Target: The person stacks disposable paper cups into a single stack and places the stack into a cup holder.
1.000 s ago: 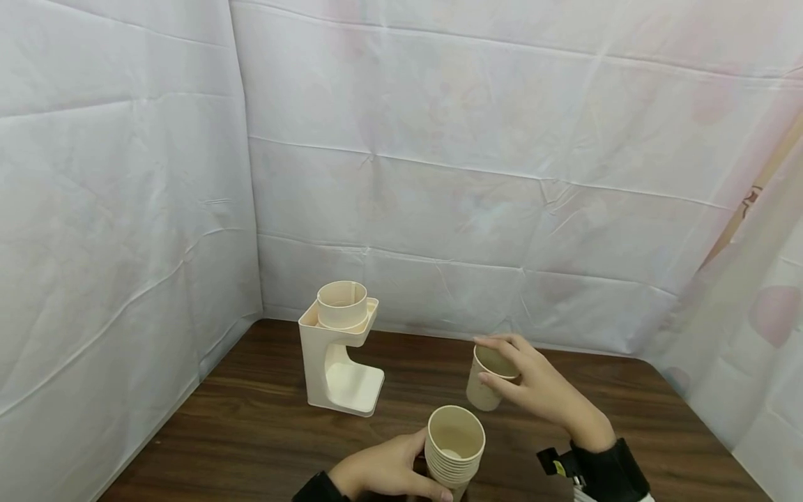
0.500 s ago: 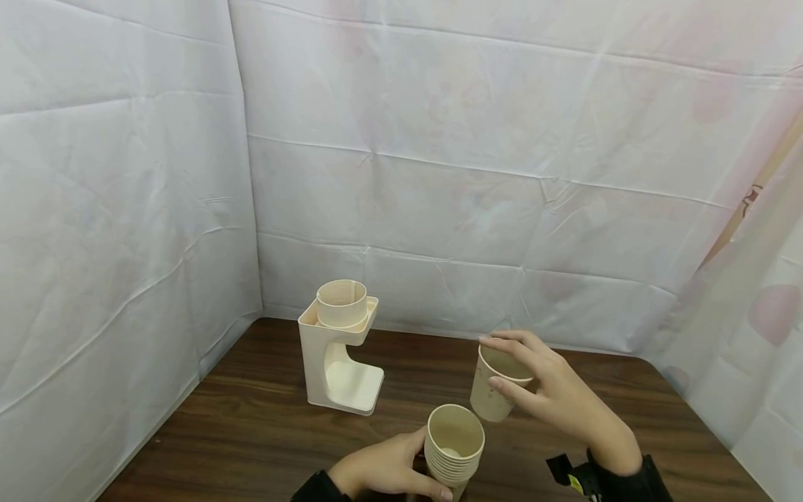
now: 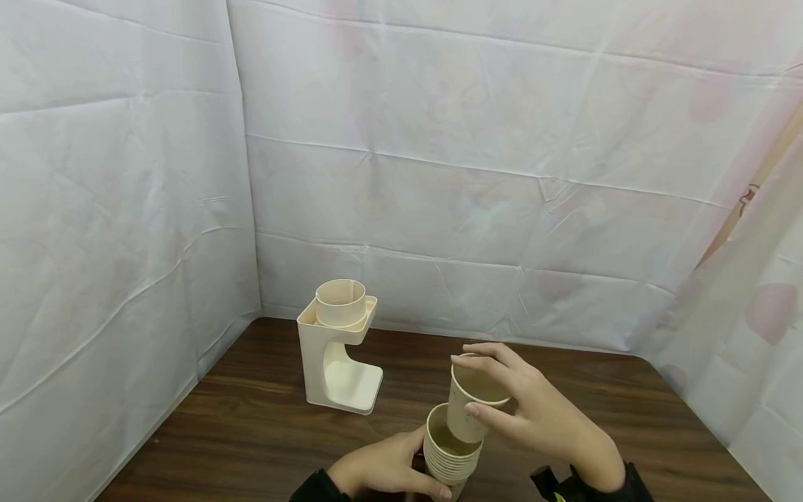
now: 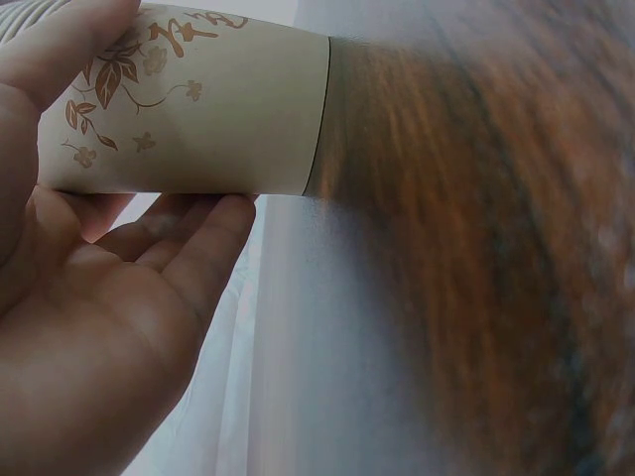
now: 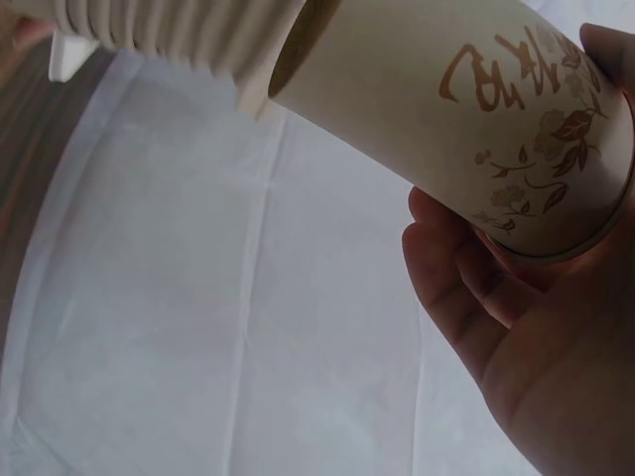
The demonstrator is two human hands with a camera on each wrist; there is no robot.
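My left hand (image 3: 387, 466) grips a stack of nested beige paper cups (image 3: 453, 468), which stands upright near the table's front edge. Close up in the left wrist view, the outermost cup (image 4: 228, 129) shows brown floral print and its base at the wooden surface. Thumb and fingers of my right hand (image 3: 533, 408) hold a single paper cup (image 3: 467, 415) near its rim. That cup's base sits at or just inside the stack's mouth; its exact depth is hard to tell. In the right wrist view the printed cup (image 5: 427, 109) meets the stack's ridged rims (image 5: 189, 35).
A cream plastic stand (image 3: 314, 369) with a round tube (image 3: 341, 307) on top and a flat foot stands left of the hands. White cloth (image 3: 439, 174) hangs behind and at both sides of the dark wooden table (image 3: 238, 425).
My right hand first drew the single cup slightly right and toward me, then moved it left over the stack's mouth. The left hand and stack have stayed in place.
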